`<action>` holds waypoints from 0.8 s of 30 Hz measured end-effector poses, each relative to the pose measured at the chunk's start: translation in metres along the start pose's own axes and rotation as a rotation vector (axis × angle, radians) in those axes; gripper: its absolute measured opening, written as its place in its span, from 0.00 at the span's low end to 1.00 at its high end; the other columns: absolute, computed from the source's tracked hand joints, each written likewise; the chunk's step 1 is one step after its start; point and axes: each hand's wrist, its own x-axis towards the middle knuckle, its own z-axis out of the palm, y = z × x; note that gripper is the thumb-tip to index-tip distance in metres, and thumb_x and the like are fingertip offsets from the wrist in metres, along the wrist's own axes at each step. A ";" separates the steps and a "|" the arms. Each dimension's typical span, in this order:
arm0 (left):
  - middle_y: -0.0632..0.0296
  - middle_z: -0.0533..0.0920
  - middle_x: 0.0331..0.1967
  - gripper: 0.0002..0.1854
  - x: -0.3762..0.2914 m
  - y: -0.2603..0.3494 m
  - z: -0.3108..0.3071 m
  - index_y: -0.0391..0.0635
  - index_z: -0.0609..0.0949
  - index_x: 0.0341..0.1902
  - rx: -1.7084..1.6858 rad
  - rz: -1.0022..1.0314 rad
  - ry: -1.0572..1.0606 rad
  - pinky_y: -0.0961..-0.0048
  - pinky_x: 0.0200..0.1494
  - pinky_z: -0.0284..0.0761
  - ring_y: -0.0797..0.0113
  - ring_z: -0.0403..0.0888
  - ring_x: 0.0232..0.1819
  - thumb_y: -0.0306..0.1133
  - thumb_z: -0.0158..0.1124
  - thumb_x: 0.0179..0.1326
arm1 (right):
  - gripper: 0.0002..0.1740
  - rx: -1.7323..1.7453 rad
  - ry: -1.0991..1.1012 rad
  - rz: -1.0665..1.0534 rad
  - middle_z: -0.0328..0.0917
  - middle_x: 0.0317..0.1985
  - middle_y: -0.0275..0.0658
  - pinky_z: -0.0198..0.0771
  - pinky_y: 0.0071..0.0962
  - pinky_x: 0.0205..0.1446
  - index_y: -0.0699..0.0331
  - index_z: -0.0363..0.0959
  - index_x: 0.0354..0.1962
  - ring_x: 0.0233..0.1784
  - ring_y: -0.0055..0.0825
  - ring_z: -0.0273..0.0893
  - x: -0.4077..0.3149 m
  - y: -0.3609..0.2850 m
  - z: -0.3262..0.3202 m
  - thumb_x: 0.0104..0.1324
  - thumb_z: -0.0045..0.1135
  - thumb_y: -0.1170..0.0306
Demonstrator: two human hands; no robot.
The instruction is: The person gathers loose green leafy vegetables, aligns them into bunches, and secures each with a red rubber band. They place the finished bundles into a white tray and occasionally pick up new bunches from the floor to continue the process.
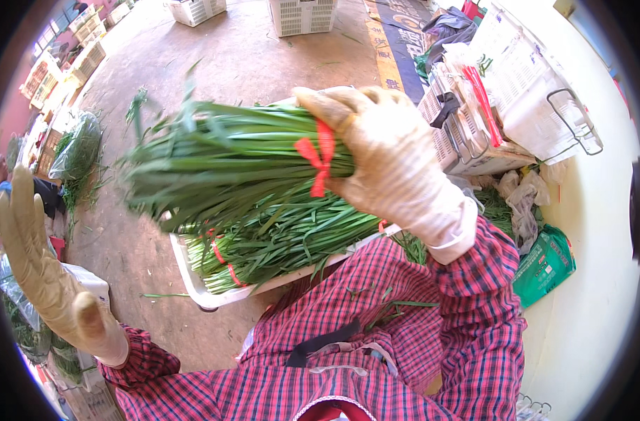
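Observation:
My right hand (388, 142), in a stained pale glove, grips a thick bundle of long green leaves, likely garlic chives (235, 152), near its cut end. A red tie (320, 158) is knotted around the bundle just beside my fingers. The leafy end points left and looks blurred. Below it, a white plastic crate (214, 300) holds more tied chive bundles (278, 237), partly hidden by the held one. Out to the left, my gloved left hand (57, 279) is raised with its fingers apart, holding nothing.
Red tie strips (483, 105) hang on a crate at the right, beside stacked white crates (535, 94). A green bag (546, 266) lies by the wall. White crates (301, 18) stand at the far end. Bagged greens (78, 144) and a seated person (46, 194) are at the left.

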 end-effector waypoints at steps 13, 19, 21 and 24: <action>0.44 0.72 0.64 0.42 -0.039 -0.028 0.157 0.37 0.66 0.69 -0.075 -0.134 -0.736 0.56 0.69 0.62 0.45 0.69 0.65 0.41 0.73 0.53 | 0.43 0.092 -0.227 0.031 0.75 0.53 0.39 0.63 0.43 0.64 0.50 0.69 0.59 0.56 0.44 0.70 -0.038 0.147 0.173 0.41 0.72 0.72; 0.43 0.69 0.66 0.42 -0.064 -0.040 0.241 0.37 0.65 0.70 -0.044 -0.094 -0.825 0.53 0.72 0.56 0.45 0.63 0.71 0.50 0.67 0.57 | 0.42 0.228 -0.438 0.125 0.76 0.56 0.42 0.69 0.38 0.62 0.52 0.70 0.60 0.57 0.43 0.75 -0.069 0.208 0.239 0.44 0.75 0.70; 0.47 0.70 0.67 0.43 -0.067 -0.053 0.267 0.39 0.65 0.70 0.030 -0.026 -0.754 0.51 0.72 0.55 0.47 0.62 0.72 0.54 0.66 0.57 | 0.43 0.180 -0.464 0.085 0.75 0.57 0.43 0.69 0.38 0.63 0.53 0.69 0.61 0.59 0.43 0.74 -0.065 0.215 0.241 0.44 0.75 0.69; 0.49 0.68 0.69 0.42 -0.082 -0.068 0.302 0.44 0.66 0.70 0.096 -0.011 -0.751 0.44 0.71 0.53 0.48 0.60 0.73 0.59 0.62 0.59 | 0.39 0.286 -0.555 0.118 0.77 0.54 0.47 0.68 0.39 0.64 0.56 0.69 0.60 0.59 0.46 0.74 -0.061 0.219 0.233 0.48 0.70 0.72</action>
